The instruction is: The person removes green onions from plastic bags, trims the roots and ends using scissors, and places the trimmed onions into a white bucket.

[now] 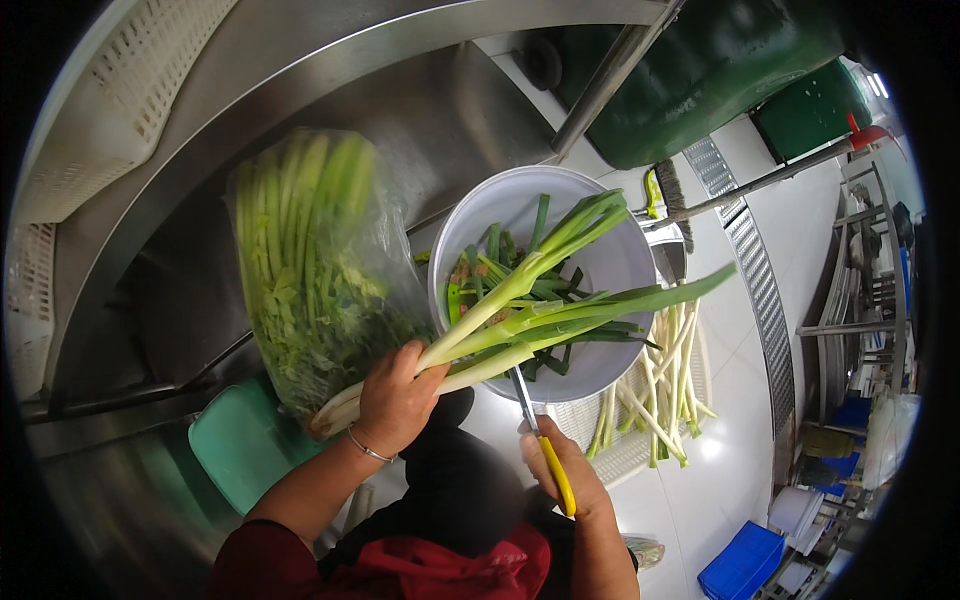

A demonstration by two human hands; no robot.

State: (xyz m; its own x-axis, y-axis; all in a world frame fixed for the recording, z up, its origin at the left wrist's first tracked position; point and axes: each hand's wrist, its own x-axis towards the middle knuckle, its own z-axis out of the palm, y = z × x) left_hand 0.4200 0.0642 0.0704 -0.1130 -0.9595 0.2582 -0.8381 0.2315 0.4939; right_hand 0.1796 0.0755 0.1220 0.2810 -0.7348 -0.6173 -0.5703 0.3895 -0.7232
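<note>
My left hand is closed around the white stalks of several leeks, whose green leaves reach over a round white tub. In my right hand are scissors with a yellow handle; their metal blades touch or nearly touch the lowest leek from below. Cut dark green leaf pieces lie inside the tub. Just left of it is a clear plastic bag of green leafy stalks, probably celery. Trimmed pale stalks rest on a white perforated tray beyond my right hand.
A steel table with white perforated crates runs along the upper left. A green stool or seat is at lower left. Upper right are a large green bin, a brush and a floor drain grate. A blue crate sits at lower right.
</note>
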